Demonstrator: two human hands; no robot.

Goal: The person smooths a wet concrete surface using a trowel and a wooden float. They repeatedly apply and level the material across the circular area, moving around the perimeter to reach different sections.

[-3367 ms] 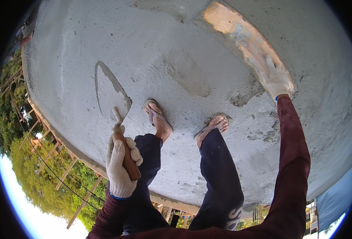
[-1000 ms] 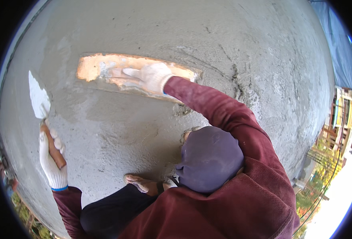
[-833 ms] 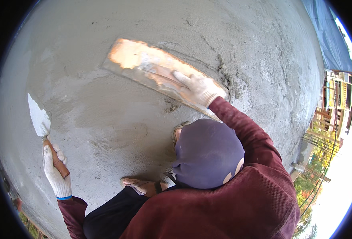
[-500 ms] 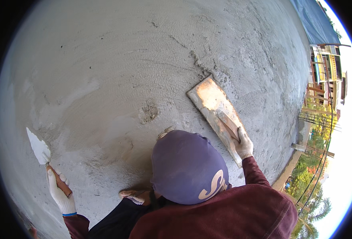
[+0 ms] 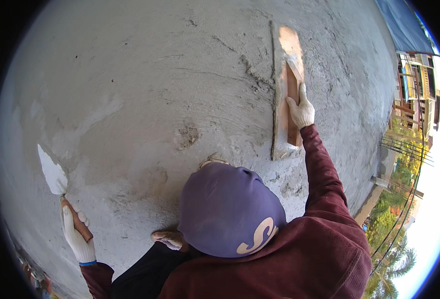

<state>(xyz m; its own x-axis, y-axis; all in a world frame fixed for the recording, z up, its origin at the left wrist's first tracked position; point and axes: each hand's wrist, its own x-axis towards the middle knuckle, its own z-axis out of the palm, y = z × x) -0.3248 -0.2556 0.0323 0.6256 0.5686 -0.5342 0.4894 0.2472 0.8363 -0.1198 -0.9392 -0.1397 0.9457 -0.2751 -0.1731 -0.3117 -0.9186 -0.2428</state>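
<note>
Clasping float (image 5: 281,99), far right beside rough ridge (image 5: 254,74): right hand (image 5: 302,107), risking gouging concrete (image 5: 145,74) if tilting it! Left hand (image 5: 75,235) is gripping trowel (image 5: 54,173), near left, possibly scratching if dipping.

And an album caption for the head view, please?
Left grip on a pointed trowel, right grip on a long hand float, over grey concrete.

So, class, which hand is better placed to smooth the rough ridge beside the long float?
Probably the right hand: it holds the float beside that ridge. The left hand holds a trowel, farther away.
</note>
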